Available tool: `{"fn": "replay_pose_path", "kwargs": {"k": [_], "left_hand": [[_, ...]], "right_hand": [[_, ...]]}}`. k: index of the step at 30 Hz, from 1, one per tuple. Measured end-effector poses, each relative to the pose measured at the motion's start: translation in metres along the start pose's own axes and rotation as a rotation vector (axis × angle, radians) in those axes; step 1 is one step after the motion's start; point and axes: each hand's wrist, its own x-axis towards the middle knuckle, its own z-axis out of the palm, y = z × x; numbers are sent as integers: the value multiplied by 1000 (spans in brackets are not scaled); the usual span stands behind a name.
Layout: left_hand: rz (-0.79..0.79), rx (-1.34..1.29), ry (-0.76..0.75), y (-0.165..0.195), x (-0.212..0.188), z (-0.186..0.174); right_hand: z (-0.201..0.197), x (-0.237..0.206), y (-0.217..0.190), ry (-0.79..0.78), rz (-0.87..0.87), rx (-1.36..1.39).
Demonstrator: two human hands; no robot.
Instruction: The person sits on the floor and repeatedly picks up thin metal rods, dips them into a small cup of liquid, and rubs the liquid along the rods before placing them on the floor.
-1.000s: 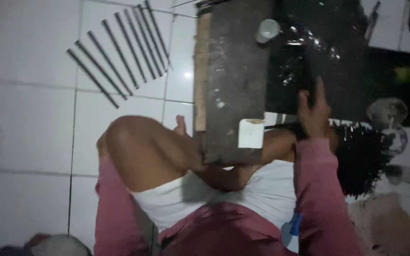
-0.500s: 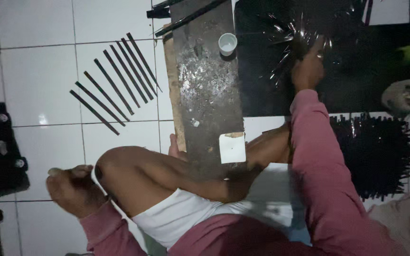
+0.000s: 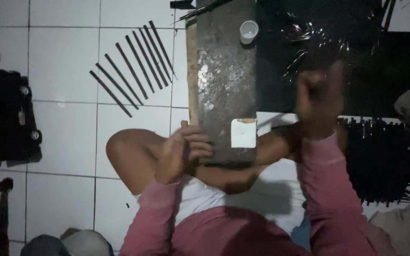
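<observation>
The left hand [image 3: 179, 154] rests on the left knee with its fingers curled loosely against the near left edge of a long dark board [image 3: 224, 80]; it seems to grip nothing, only to touch the board's side. The right hand [image 3: 316, 102] is lifted above the lap and clenched into a fist, blurred; whether anything thin is pinched inside it I cannot tell.

Between the two hands, at the near end of the board, lies a small white paper square [image 3: 243, 133]. As a judgement, the work would go best with the left hand steadying the board so it does not slide on the legs, and the right hand coming down slowly on the square instead of in a sweep.

Beyond the hands, at the board's far end, stands a small white cup [image 3: 249, 31]. Beyond the left hand, a fan of thin dark sticks [image 3: 131, 66] lies in a row on the white tiled floor [image 3: 62, 61]. To the right of the right hand is a dense heap of dark sticks [image 3: 385, 159], and beyond it a crinkled black plastic sheet [image 3: 319, 38]. The room is dim.
</observation>
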Motion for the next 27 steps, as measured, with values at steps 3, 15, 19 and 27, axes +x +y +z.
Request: {"fn": "replay_pose_path", "kwargs": {"k": [3, 15, 19, 27], "left_hand": [[-133, -148, -46, -15, -16, 10], [-189, -74, 145, -31, -58, -12], [-228, -59, 244, -33, -52, -18], [-218, 159, 226, -38, -41, -23]], "right_hand": [[4, 0, -62, -244, -124, 193], [42, 32, -113, -535, -146, 163], [38, 38, -110, -690, -131, 26], [48, 88, -63, -506, -119, 85]]}}
